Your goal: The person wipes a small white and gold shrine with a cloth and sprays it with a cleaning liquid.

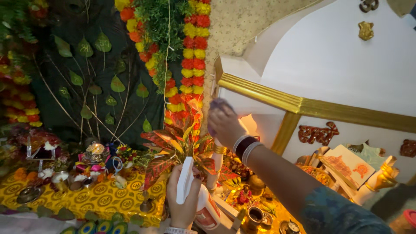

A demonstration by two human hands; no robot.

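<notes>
Two hands: left hand (pixel 184 197) grips one spray bottle (pixel 203 208), right hand (pixel 225 123) one cloth (pixel 219 105).

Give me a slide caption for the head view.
Right hand presses purple cloth to white-and-gold shrine; left hand holds white spray bottle.

From my feed: spray bottle (pixel 203 208) looks like smooth glossy white plastic, the rag (pixel 219 105) is soft matt purple cloth, shrine panel (pixel 338 65) is painted matt white with shiny gold trim (pixel 303 105), yellow tablecloth (pixel 86 197) is patterned fabric.
</notes>
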